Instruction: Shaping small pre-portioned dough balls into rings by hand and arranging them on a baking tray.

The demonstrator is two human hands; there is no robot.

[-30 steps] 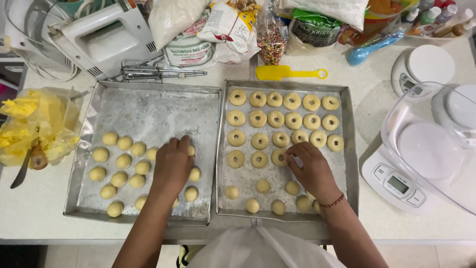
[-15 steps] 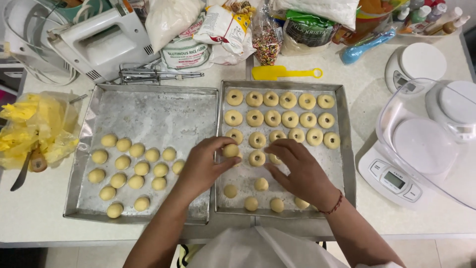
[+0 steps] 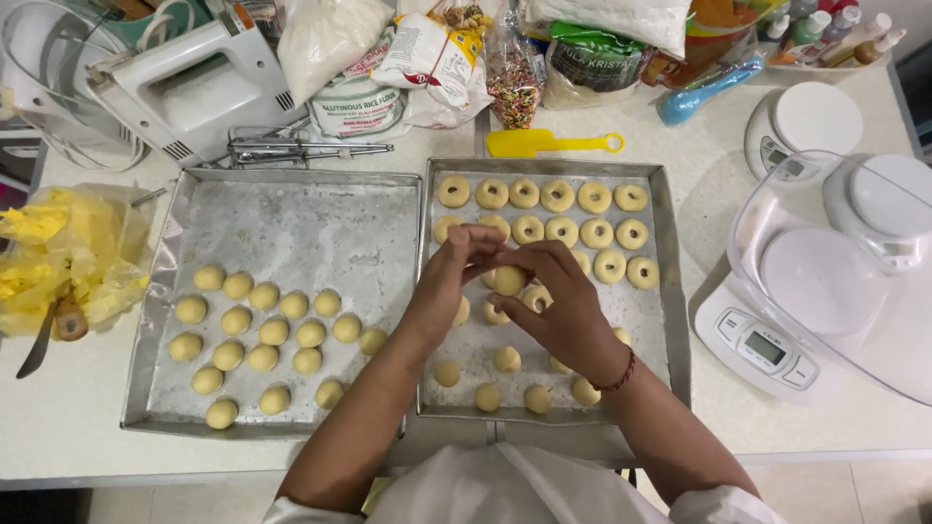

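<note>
The scene is being viewed through a single head-worn camera, which is being aimed almost straight down at the pale speckled worktop (image 3: 58, 427) from above the person's chest. The left hand (image 3: 458, 267) and right hand (image 3: 553, 301) are being kept near the centre of the view, at close working range. Beyond the fingertips, the far edge of the worktop is being taken in; nearest the wrists, the forearms are being cropped by the lower border.
</note>
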